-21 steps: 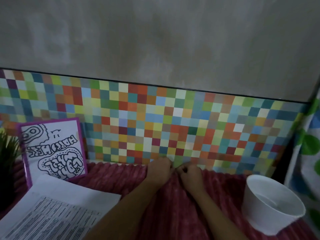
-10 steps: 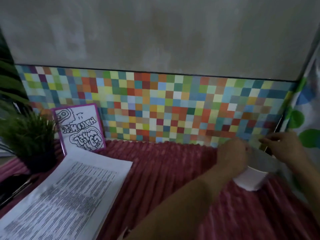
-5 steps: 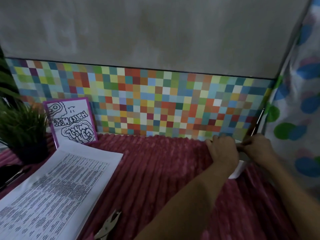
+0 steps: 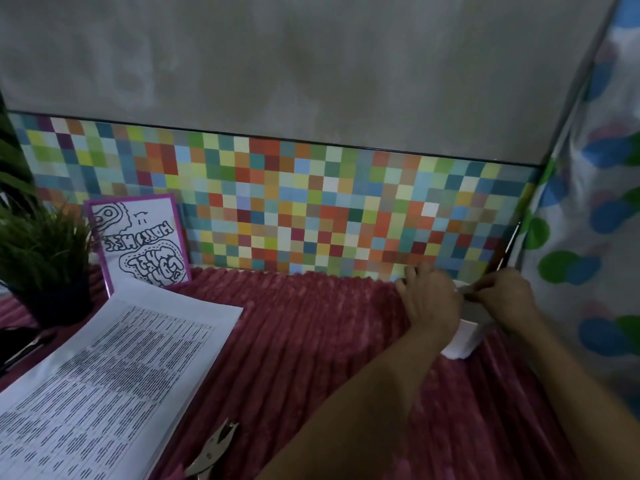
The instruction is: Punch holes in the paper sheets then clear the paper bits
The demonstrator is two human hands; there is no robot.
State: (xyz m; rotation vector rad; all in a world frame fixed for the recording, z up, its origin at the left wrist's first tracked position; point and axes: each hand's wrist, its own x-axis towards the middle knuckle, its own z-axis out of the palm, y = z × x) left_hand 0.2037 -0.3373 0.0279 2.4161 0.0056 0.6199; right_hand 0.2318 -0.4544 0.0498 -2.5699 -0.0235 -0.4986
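A green potted plant (image 4: 41, 251) stands at the far left on the red ribbed cloth (image 4: 311, 341) that covers the tabletop. Just right of it, a purple-framed drawing (image 4: 138, 244) leans against the checkered panel (image 4: 311, 209). A dotted curtain (image 4: 588, 237) hangs at the right.

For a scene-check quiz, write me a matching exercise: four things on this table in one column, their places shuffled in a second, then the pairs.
1 paper sheets
2 hole punch
3 white cup
4 framed drawing

A leaning on the tiled wall
B between left hand and right hand
C bottom edge, beside the sheets
D lower left, flat on the red cloth

Pairs: 1-D, 2-C, 3-B, 4-A
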